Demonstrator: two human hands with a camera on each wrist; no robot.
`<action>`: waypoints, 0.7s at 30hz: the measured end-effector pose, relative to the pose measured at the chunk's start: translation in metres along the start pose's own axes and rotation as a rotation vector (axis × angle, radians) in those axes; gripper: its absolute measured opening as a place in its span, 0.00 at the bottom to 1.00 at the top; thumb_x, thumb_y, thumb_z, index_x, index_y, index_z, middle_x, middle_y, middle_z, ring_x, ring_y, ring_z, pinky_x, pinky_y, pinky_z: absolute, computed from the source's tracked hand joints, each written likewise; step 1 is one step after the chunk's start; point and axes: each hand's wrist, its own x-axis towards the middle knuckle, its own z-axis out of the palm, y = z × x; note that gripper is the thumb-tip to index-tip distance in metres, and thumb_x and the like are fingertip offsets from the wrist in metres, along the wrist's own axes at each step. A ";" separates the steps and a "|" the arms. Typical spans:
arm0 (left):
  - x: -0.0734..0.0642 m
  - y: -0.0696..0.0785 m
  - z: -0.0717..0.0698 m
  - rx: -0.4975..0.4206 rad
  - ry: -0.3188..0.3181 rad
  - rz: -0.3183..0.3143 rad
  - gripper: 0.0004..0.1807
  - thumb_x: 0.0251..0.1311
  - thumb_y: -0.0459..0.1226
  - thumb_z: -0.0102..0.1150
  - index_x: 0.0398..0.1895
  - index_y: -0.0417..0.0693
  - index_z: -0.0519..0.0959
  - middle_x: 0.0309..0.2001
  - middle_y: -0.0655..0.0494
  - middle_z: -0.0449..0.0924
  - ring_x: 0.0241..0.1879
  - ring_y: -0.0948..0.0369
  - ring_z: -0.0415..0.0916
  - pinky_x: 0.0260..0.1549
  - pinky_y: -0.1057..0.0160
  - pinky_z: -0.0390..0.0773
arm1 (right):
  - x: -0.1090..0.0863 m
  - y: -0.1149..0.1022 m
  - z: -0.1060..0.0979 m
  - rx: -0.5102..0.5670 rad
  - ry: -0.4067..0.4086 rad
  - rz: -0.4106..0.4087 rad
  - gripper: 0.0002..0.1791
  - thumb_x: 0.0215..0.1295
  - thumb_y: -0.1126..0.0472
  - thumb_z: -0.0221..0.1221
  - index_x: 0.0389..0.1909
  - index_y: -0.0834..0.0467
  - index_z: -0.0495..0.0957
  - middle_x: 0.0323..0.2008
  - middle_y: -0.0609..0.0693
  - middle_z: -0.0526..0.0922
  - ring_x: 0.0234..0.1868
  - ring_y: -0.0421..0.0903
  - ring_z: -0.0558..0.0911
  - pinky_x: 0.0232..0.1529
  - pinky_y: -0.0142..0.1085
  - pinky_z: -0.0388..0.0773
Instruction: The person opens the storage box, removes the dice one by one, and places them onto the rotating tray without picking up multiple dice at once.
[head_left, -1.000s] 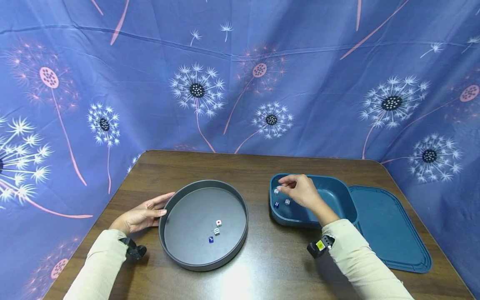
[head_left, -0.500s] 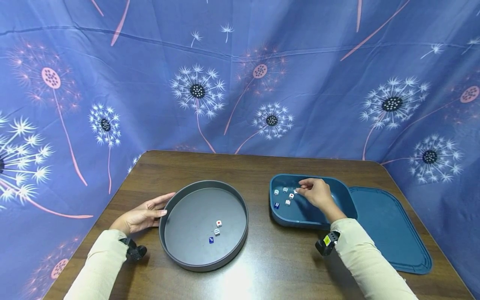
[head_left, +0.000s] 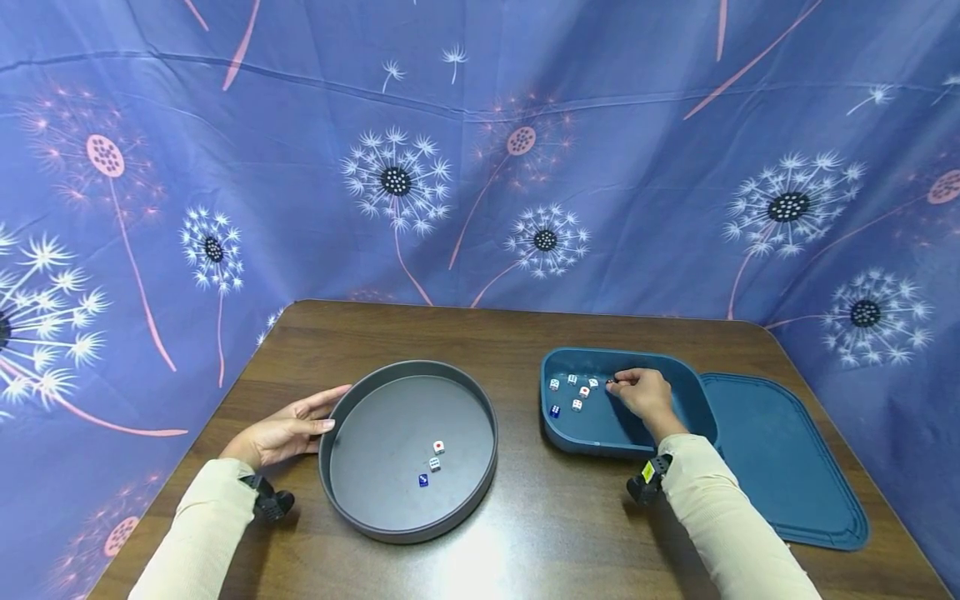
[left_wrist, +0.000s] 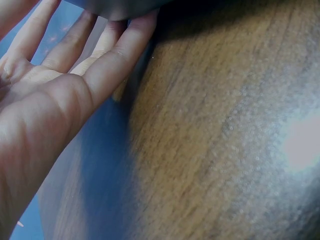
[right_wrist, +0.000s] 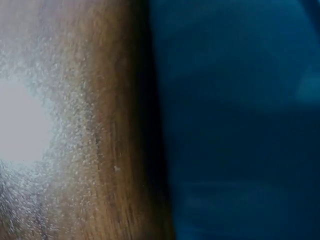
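My left hand (head_left: pixel 288 429) holds the rim of a dark grey round pan (head_left: pixel 489 467), thumb over the edge and fingers along the outer wall. In the left wrist view, fingertips meet the pan's underside (left_wrist: pixel 117 9). Inside the pan lie two white dice, one with a red dot (head_left: pixel 438 447) and one with dark pips (head_left: pixel 435 465), plus a blue die (head_left: pixel 423 480). Down in the blue rectangular box (head_left: pixel 592 446), my right hand (head_left: pixel 645 396) pinches a small dark die (head_left: pixel 610 382). Several white dice (head_left: pixel 584 392) and one blue die (head_left: pixel 555 411) lie to its left.
Right of the box a flat blue lid (head_left: pixel 787 467) lies on the brown wooden table (head_left: pixel 525 533). A blue dandelion-patterned cloth (head_left: pixel 465 167) hangs behind. The right wrist view shows only the table and the box's side (right_wrist: pixel 235 140).
My right hand has moved rightward inside the box, leaving white dice in a loose group at its left end. The left hand and the pan have stayed put.
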 end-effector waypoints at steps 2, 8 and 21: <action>0.000 0.000 0.000 -0.006 -0.002 0.000 0.35 0.70 0.24 0.39 0.77 0.55 0.48 0.68 0.60 0.60 0.63 0.55 0.67 0.56 0.47 0.70 | 0.000 0.001 0.001 -0.006 0.004 -0.006 0.16 0.60 0.60 0.65 0.44 0.68 0.81 0.36 0.61 0.84 0.42 0.57 0.79 0.47 0.51 0.69; 0.000 -0.001 -0.001 -0.014 -0.006 0.002 0.35 0.70 0.24 0.39 0.77 0.54 0.47 0.67 0.63 0.61 0.63 0.56 0.67 0.56 0.48 0.70 | 0.000 0.001 0.005 -0.032 0.020 -0.033 0.14 0.60 0.60 0.64 0.40 0.69 0.82 0.34 0.60 0.84 0.39 0.56 0.80 0.46 0.52 0.69; 0.001 0.000 0.001 -0.012 -0.012 0.005 0.35 0.70 0.24 0.38 0.77 0.51 0.45 0.68 0.58 0.59 0.63 0.55 0.67 0.56 0.48 0.70 | 0.000 0.001 0.007 -0.053 0.034 -0.024 0.10 0.61 0.63 0.63 0.36 0.68 0.82 0.31 0.59 0.84 0.35 0.54 0.79 0.40 0.47 0.70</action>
